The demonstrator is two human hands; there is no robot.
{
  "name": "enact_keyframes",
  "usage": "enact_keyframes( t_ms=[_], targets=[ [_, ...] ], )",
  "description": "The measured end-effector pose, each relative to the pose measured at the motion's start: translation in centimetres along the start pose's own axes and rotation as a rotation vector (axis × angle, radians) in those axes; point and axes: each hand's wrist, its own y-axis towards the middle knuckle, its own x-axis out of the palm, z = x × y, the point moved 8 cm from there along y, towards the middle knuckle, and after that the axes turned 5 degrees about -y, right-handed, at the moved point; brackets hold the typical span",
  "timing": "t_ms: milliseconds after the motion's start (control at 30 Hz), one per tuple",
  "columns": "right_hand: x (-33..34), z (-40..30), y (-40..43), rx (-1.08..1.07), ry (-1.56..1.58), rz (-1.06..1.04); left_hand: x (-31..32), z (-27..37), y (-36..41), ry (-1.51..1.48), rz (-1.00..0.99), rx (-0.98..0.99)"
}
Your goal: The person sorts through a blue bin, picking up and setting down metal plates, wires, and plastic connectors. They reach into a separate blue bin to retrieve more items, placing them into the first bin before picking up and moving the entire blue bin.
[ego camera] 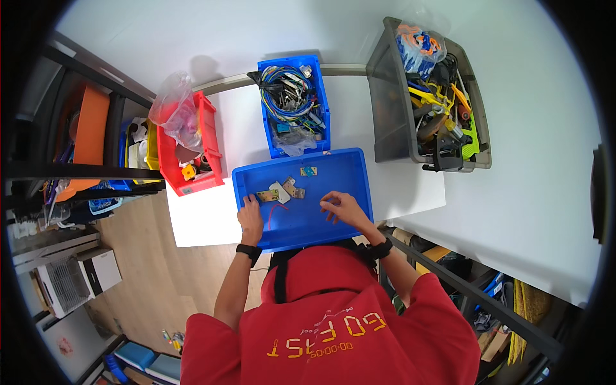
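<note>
A shallow blue plastic tray point(308, 236) lies before me on the white table. In it are several metal brackets or plates, among them a brassy one point(268, 195), a white one point(280, 191) and a pair of tan-grey plates point(294, 188). A small plate with a teal part point(308, 171) sits farther back, and a curved red wire point(271, 215) lies nearer me. My left hand point(250, 216) is at the tray's left side, its fingertips beside the brassy bracket; its grip is unclear. Over the tray's right part hovers my right hand point(342, 208), fingers loosely curled and apart, holding nothing visible.
Behind the tray stands a blue bin point(328, 130) of coiled wires and small parts. A red bin point(211, 139) with plastic bags is at the left, a tall grey bin point(392, 106) of tools and gloves at the right. Black shelving point(82, 172) flanks the table's left.
</note>
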Motion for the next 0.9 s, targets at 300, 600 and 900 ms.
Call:
enact_keyframes(
  t_ms=[300,600,900],
  targets=[
    [1.7,-0.7,-2.0,0.0,-0.051,0.027,-3.3,1.3,-0.1,-0.226,0.055,0.054],
    [4.0,-11.1,-6.7,-0.298,-0.113,0.027,-20.0,6.6,-6.6,-0.727,0.259,0.324],
    [5.4,-14.4,-7.8,-0.227,0.149,-0.057,-25.5,9.5,-11.3,-0.556,0.562,0.53]
  ],
)
